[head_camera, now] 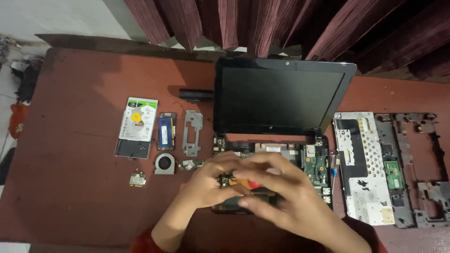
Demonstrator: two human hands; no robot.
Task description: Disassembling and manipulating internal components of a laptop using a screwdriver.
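Dark laptop screen (281, 96), white-labelled drive (137, 126)

Single head-worn view, looking steeply down from the near edge of the table.

The camera sits close above the left hand (206, 180) and right hand (286, 194), facing far toward the open laptop screen (279, 96) and the curtain (281, 23); the red-brown tabletop (79, 93) spans left to right.
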